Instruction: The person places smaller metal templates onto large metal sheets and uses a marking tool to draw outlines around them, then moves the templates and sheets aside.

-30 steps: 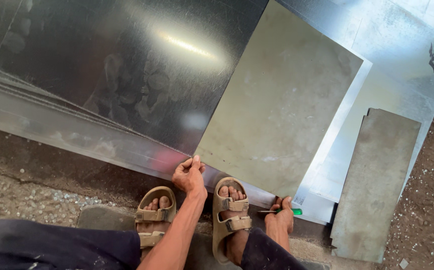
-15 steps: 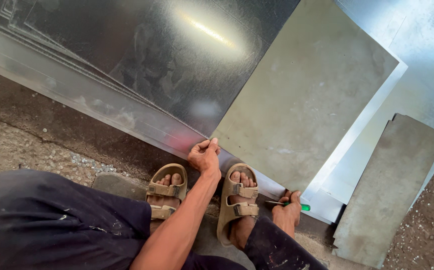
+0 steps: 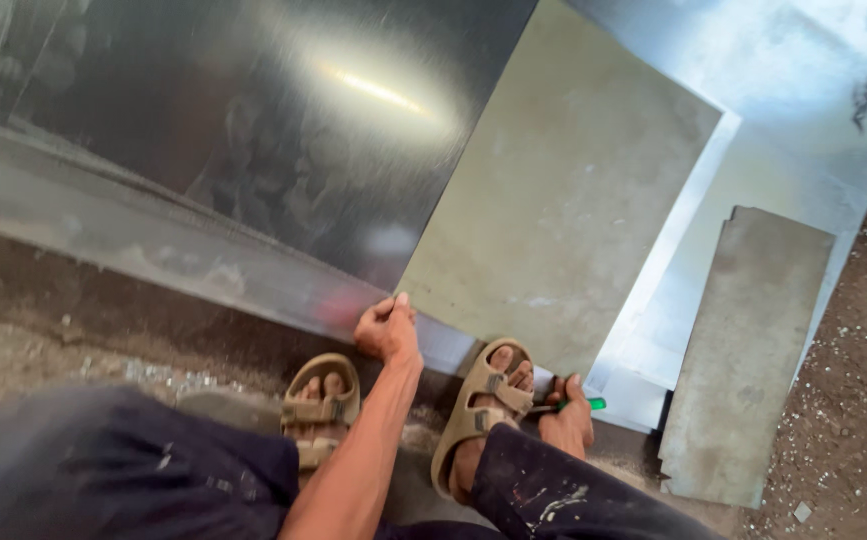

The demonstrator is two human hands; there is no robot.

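My left hand (image 3: 389, 328) grips the near corner of a dull grey rectangular metal sheet (image 3: 564, 200) that lies on top of larger shiny sheets (image 3: 254, 150). Its thumb and fingers pinch the sheet's edge. My right hand (image 3: 566, 420) rests low by my right foot, closed around a thin tool with a green handle (image 3: 579, 405) whose tip points left toward the sandal. My two feet in tan sandals (image 3: 484, 410) stand at the sheets' near edge.
A smaller, notched grey metal piece (image 3: 749, 350) lies at the right on the dirt floor (image 3: 854, 400). A pale shiny sheet (image 3: 784, 120) spreads at the upper right. Gravel and debris cover the ground at the left (image 3: 54, 340). My dark trousers fill the bottom.
The view has shifted a little. My left hand keeps its pinch on the sheet's corner and my right hand stays by the foot with the tool.
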